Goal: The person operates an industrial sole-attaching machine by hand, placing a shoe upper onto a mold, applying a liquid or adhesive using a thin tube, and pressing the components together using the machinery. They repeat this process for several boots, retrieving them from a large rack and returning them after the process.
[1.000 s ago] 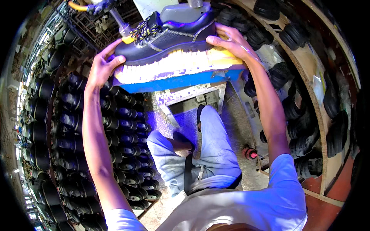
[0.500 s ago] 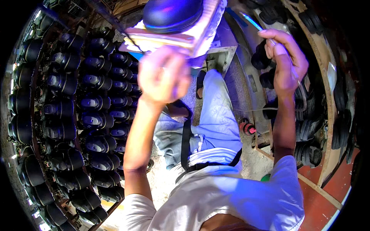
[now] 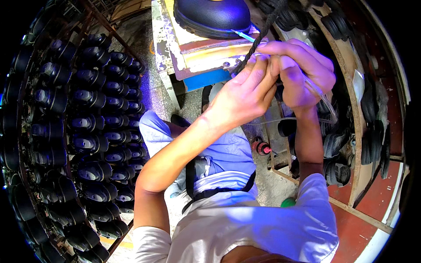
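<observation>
My left hand (image 3: 245, 90) is closed on a black braided cord (image 3: 266, 28) that comes down from the top of the view. My right hand (image 3: 307, 72), also closed, holds a slim blue pen-like tool (image 3: 242, 35) with its tip pointing up and left. A clear thin tube (image 3: 322, 97) trails from the right hand. The fingers of both hands meet, hiding part of the tool and the cord's lower part. Just beyond the hands, a black rounded shoe (image 3: 212, 19) with a ridged sole rests on a worn bench (image 3: 206, 61). The tool's tip overlaps the shoe's lower edge in view.
Racks on the left carry rows of black shoes (image 3: 90, 120). To the right, wooden-edged shelving (image 3: 357, 105) holds dark soles (image 3: 337, 173). A red and black bottle (image 3: 262, 147) stands on the floor beside my leg. Red flooring (image 3: 351, 219) shows at lower right.
My left hand has swung right with the cord and now meets my right hand. The right hand moved slightly left and lower. The view has shifted, with more of the bench showing.
</observation>
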### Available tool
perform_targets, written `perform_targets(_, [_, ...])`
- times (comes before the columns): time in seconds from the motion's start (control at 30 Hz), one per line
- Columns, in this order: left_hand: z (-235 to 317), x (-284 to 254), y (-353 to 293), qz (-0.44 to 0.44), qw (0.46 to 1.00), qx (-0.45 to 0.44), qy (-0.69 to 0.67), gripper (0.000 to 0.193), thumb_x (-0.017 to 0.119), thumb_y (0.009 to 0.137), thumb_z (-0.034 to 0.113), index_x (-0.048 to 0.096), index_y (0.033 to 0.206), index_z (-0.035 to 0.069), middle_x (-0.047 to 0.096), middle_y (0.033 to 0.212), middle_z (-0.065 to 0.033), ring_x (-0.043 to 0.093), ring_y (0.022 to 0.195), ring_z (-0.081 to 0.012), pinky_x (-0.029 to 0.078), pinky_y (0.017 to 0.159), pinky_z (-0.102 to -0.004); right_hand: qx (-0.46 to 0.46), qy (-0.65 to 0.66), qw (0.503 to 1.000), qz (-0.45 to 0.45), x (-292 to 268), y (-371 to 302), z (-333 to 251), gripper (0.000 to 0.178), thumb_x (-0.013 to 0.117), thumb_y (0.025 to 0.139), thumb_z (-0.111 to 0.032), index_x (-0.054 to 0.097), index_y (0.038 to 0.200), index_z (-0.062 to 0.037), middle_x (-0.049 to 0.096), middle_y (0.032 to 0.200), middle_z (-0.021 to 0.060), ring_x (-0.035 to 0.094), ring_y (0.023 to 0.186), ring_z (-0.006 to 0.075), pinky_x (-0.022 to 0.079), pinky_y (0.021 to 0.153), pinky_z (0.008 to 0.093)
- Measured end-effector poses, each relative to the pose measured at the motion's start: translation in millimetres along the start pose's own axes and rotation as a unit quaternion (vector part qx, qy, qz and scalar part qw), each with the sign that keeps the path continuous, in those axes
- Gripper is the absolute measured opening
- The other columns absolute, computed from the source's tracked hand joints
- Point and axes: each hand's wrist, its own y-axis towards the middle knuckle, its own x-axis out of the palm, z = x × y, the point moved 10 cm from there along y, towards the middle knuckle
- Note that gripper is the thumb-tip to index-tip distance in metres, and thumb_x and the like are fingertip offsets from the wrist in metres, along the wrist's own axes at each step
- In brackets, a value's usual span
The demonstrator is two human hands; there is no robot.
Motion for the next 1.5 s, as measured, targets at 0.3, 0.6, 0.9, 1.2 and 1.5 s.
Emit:
perform_targets(0.3, [-29.8,-41.3,-18.2,0.037,0.998,-0.044,-0.026,0.031,0.069,0.077,0.014,0.072,0.105,0.002,0.068,0.109,-0.0121,0.068,0.104,-0.0286,0.058,0.092,-0.0361,-0.121,-0.040,0.992,-0.019,25.5,7.3,-24.6,0.018,0.066,0.076,-0.006,0.074,0.092,-0.0019,0.064,0.068,0.0092,0.064,0.053,0.0217,0.051,0.051,0.0322])
perform_targets(0.6, [-102.9,-102.1,-71.9,0.135,0.976,-0.169,0.024,0.039,0.093,0.070,0.021,0.072,0.097,0.003,0.066,0.098,-0.0106,0.066,0.099,-0.0320,0.054,0.091,-0.0455,-0.123,-0.004,0.991,0.047,78.0,17.7,-21.9,0.024,0.060,0.077,-0.004,0.078,0.093,-0.0017,0.065,0.070,0.0100,0.064,0.058,0.0198,0.052,0.055,0.0315])
perform_targets(0.9, [-206.4,-120.4,-119.0,0.200,0.926,-0.318,0.034,0.057,0.100,0.067,0.024,0.063,0.102,-0.001,0.069,0.105,-0.0132,0.069,0.093,-0.0243,0.056,0.085,-0.0347,-0.123,0.016,0.990,0.069,118.1,37.0,28.6,0.020,0.065,0.078,0.001,0.074,0.095,0.0018,0.071,0.080,0.0170,0.072,0.068,0.0310,0.057,0.061,0.0380])
perform_targets(1.2, [-249.4,-112.1,-124.6,0.153,0.911,-0.373,0.086,0.062,0.102,0.066,0.020,0.062,0.107,-0.004,0.073,0.116,-0.0150,0.069,0.104,-0.0198,0.056,0.095,-0.0332,-0.081,-0.155,0.981,0.087,77.6,24.8,76.5,0.023,0.063,0.078,0.001,0.075,0.097,-0.0008,0.071,0.079,0.0142,0.069,0.065,0.0307,0.055,0.059,0.0400])
perform_targets(1.5, [-367.4,-93.5,-140.2,0.096,0.925,-0.363,0.063,0.061,0.094,0.076,0.035,0.071,0.122,0.001,0.072,0.127,-0.0145,0.070,0.113,-0.0264,0.051,0.103,-0.0360,-0.117,-0.202,0.972,0.038,35.7,18.6,51.3,0.020,0.064,0.084,-0.005,0.080,0.095,-0.0057,0.072,0.078,0.0127,0.069,0.063,0.0231,0.057,0.061,0.0321])
